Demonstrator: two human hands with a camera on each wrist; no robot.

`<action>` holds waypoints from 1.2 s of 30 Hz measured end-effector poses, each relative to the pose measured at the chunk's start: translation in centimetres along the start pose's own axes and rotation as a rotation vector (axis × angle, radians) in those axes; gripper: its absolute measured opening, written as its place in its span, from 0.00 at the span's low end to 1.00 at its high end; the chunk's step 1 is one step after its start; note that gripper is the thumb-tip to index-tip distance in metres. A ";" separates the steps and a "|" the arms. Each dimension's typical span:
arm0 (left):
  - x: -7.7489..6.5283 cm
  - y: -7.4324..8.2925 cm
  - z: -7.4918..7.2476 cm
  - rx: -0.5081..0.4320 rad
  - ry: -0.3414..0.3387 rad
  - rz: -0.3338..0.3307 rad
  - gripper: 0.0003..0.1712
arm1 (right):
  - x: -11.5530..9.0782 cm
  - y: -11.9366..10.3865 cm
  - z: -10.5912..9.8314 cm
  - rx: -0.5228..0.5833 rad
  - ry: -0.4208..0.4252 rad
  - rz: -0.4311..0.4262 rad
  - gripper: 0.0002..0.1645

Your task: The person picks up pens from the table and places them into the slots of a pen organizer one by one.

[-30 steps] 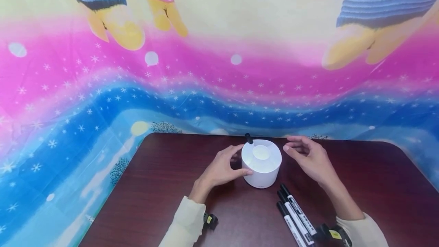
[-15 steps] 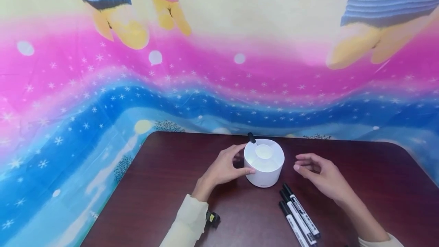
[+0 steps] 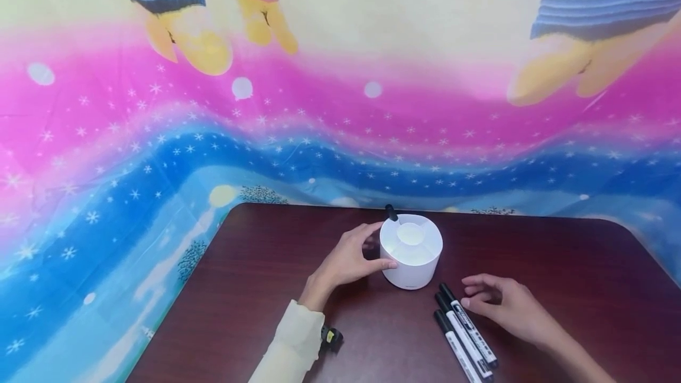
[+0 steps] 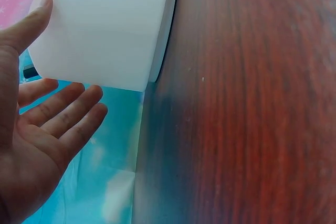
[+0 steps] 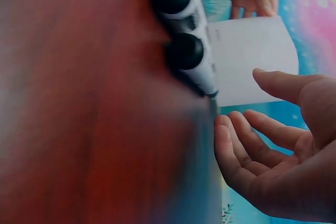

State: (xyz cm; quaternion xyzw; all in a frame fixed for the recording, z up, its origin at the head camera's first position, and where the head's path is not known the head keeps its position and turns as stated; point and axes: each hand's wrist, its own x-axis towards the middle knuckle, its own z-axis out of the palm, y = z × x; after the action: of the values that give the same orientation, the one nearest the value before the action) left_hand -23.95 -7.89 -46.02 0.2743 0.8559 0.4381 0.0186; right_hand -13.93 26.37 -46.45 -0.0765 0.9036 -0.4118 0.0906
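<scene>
A round white pen holder stands on the table, with the black end of a marker sticking up at its back left. My left hand rests against the holder's left side, thumb on the front wall and the other fingers at the side and back. In the left wrist view those fingers lie fairly straight beside the wall. Three black-capped white markers lie side by side in front of the holder. Right beside their caps hovers my right hand, fingers loosely bent, nothing between thumb and fingertips.
The dark wood table has its far edge just behind the holder. A colourful printed cloth hangs behind it. A black wrist device sits at the left cuff.
My right hand has come down from beside the pen holder toward me, to the right of the lying markers. My left hand keeps its place at the holder.
</scene>
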 end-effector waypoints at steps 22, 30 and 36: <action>0.0 0.1 0.1 0.029 0.000 -0.018 0.51 | -0.8 0.7 1.3 0.074 -0.073 -0.016 0.25; -0.1 0.0 0.1 0.062 0.001 -0.013 0.51 | -0.7 0.9 0.8 0.096 -0.109 -0.012 0.23; 0.0 -0.2 0.2 0.069 0.004 -0.010 0.51 | -0.5 0.5 -1.1 0.161 -0.170 -0.020 0.30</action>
State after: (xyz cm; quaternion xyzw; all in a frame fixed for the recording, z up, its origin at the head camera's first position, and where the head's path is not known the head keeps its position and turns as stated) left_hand -23.97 -7.84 -46.29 0.2695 0.8719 0.4088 0.0098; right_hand -13.76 27.58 -46.07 -0.1127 0.8557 -0.4762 0.1684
